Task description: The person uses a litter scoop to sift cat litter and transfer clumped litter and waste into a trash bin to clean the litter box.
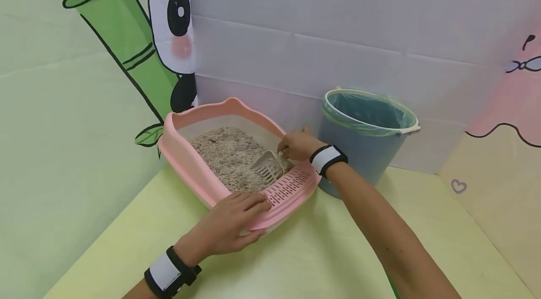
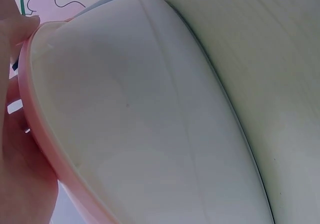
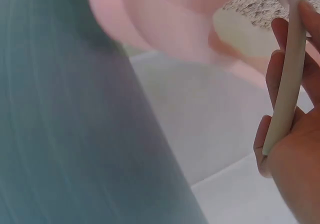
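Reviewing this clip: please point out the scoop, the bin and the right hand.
Scoop (image 1: 269,168): head view, on its slotted head.
Bin (image 1: 373,152): head view, on its outer wall.
Right hand (image 1: 299,145): head view, on its back.

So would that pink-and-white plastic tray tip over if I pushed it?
Probably not: the tray looks wide and low. It might feel heavy, since lots of beige grainy litter lies inside. Its moulded walls look fairly stiff.

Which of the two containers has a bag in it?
The blue bin: a green bag hangs out around its top. The pink litter tray holds loose litter, with no bag showing.
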A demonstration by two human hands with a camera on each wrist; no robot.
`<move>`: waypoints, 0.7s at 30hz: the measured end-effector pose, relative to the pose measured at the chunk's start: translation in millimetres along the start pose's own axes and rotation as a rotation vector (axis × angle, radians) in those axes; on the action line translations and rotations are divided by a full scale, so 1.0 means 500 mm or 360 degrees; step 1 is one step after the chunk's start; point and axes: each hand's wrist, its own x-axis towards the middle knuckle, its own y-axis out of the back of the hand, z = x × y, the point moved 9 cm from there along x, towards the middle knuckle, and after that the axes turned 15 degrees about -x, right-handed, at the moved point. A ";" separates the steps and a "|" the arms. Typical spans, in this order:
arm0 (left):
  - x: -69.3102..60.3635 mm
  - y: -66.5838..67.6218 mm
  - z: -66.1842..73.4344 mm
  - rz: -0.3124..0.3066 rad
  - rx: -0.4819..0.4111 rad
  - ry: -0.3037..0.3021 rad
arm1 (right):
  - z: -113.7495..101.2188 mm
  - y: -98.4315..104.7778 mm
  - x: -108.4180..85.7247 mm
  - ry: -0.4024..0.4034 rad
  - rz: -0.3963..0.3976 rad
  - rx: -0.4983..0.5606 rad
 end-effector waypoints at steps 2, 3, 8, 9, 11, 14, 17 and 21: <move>-0.001 -0.002 0.002 0.0010 0.0004 -0.0011 | -0.010 -0.008 0.000 0.0027 -0.0006 0.0063; -0.001 -0.003 0.002 0.0013 0.0006 -0.0014 | -0.017 -0.008 0.000 0.0043 -0.0005 0.0088; 0.000 -0.004 0.000 0.0026 0.0009 -0.0023 | -0.052 -0.011 0.008 0.0136 0.0029 0.0197; 0.000 -0.004 -0.001 0.0029 0.0007 -0.0021 | -0.059 -0.012 0.010 0.0156 0.0037 0.0215; 0.000 -0.006 -0.003 0.0028 0.0005 -0.0020 | -0.072 -0.016 0.014 0.0187 0.0040 0.0247; 0.002 -0.013 -0.004 0.0003 -0.0016 -0.0023 | -0.088 -0.028 0.017 0.0220 0.0025 0.0259; 0.003 -0.018 -0.005 -0.0014 -0.0053 -0.0031 | -0.103 -0.042 0.024 0.0248 -0.0015 0.0271; 0.000 -0.015 -0.011 0.0020 -0.0084 -0.0019 | -0.128 -0.054 0.047 0.0342 -0.0063 0.0363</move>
